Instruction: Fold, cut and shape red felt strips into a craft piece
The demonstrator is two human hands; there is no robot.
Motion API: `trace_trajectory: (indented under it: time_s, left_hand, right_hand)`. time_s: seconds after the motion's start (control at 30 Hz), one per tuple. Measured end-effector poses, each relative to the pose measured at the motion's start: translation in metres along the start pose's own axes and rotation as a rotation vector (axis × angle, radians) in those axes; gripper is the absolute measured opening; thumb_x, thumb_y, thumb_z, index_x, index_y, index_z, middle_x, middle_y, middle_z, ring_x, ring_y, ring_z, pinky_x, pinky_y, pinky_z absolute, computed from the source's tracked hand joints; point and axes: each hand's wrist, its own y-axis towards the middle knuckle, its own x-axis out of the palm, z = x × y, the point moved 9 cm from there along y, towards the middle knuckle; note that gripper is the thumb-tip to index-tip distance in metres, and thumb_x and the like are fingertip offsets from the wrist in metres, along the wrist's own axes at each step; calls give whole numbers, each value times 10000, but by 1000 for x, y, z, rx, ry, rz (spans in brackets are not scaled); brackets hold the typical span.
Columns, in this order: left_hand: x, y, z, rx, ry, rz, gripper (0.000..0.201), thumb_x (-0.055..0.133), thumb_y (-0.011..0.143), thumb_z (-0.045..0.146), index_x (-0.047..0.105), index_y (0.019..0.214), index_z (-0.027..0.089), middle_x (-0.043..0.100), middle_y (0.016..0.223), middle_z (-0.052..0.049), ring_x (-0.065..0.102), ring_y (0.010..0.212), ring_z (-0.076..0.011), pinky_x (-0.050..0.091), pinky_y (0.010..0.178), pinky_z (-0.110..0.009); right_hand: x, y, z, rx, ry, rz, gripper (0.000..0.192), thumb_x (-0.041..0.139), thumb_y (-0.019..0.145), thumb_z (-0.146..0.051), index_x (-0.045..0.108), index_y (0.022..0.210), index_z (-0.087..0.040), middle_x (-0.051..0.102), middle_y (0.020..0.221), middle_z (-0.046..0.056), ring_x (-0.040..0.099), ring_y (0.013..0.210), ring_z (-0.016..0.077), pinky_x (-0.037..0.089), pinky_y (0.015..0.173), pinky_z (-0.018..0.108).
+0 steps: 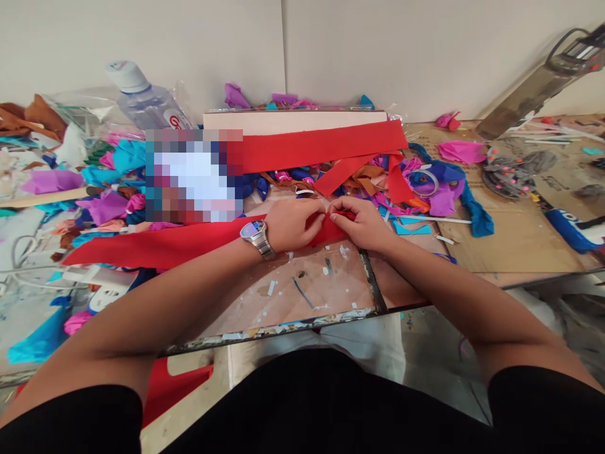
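Red cloth strip (pixel 155 247): lies across the counter (pixel 326 293) near its front edge. Left hand (pixel 290 224) and right hand (pixel 362 222) meet at its right end, fingers pinching a small fold; most of the strip still flat, unfolded. Scraps (pixel 108 183) behind.
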Motion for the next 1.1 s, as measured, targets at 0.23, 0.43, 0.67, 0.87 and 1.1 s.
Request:
trace_trajectory:
  time_s: [0.23,0.43,0.67,0.87,1.1]
  left_hand:
    - [-3,2,-19,-137,-124,22,211,572,923,292,766,948,211,813,911,-61,722,834,-241,508,829,-380]
    - [-5,3,-21,-166,-189,27,215,590,876,277,777,956,208,813,883,-52,713,794,-223,510,793,-364]
    - [-5,5,-15,-121,-209,-20,211,599,866,271,799,846,207,788,761,-39,667,678,-190,478,704,-339]
    - [-6,6,-16,-129,-274,-41,223,600,846,255,812,819,192,784,740,-33,644,639,-170,473,690,-323]
    - [-7,6,-18,-142,-249,-24,213,609,841,254,811,812,192,779,733,-40,638,637,-174,458,672,-324]
  right_hand:
    - [-4,2,5,3,-15,9,130,642,904,-315,693,874,-200,757,888,44,658,825,219,503,805,341]
    - [-4,2,5,-4,-31,13,105,640,891,-291,688,859,-203,750,857,37,645,802,212,488,764,328]
    - [-3,2,7,-7,-43,-3,92,636,882,-276,689,857,-206,745,845,28,642,794,214,492,781,334]
    - [-3,2,7,-7,-38,-8,96,623,885,-269,683,857,-199,735,850,32,647,802,212,489,792,333]
    - [-3,2,6,2,-50,-11,104,634,886,-277,689,850,-197,734,846,33,643,793,210,476,773,330]
